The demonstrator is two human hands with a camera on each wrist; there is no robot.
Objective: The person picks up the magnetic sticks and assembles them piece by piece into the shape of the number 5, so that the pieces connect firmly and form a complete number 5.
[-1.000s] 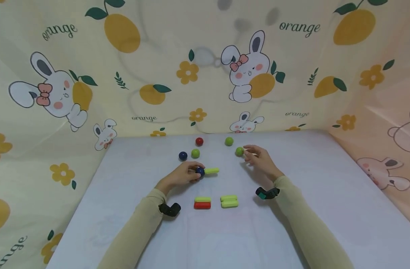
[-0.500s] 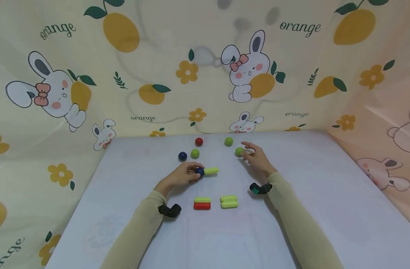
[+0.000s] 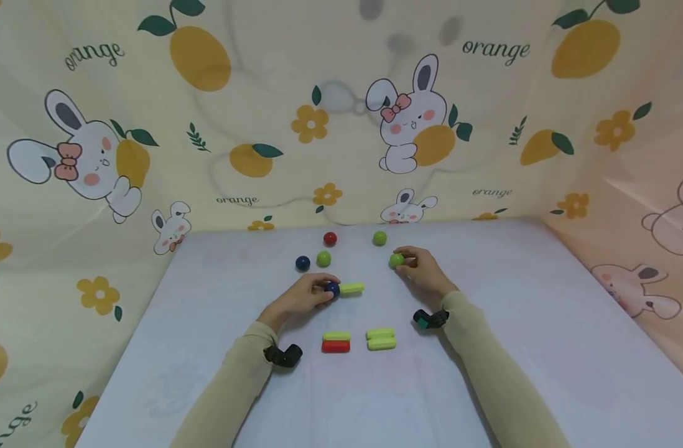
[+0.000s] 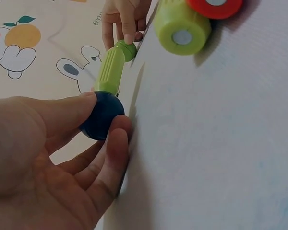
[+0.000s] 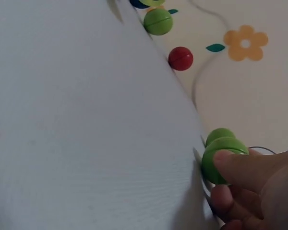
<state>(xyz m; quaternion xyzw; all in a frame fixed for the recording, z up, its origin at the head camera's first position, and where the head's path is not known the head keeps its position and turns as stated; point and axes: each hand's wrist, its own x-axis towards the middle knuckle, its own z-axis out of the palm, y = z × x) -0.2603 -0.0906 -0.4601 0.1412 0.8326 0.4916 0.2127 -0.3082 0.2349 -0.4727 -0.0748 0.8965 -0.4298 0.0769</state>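
**Light, hard and quick to roll: best pinched at the widest part**

Near the middle of the bench [image 3: 179, 330], the left hand [image 3: 298, 298] had thumb and fingertips clamped on a blue ball [image 3: 333, 290], from which a lime rod [image 3: 352, 288] stuck out toward the right. The right hand [image 3: 427, 274] pinched a green ball [image 3: 396, 260] between thumb and fingers, apart from the rod's free end. Whether that ball touched the bench could not be told.

Both balls seemed light and rigid, probably plastic, with a smooth skin likely to slip under a loose touch and roll if let go. Neither looked fragile. The sound hold was across the widest part, thumb opposed to fingers, with the side facing the rod left uncovered; both hands gripped roughly so. The rod looked stiff too, and its ribbed flanks promised better purchase. Its joint with the blue ball was perhaps magnetic, judging by the pale disc [image 4: 183, 37] in the end of another lime piece [image 4: 175, 17], so a sideways knock might have swung or parted it. A spare green ball [image 3: 380, 238] sat just behind the right hand's one, where a careless fingertip could have nudged it.
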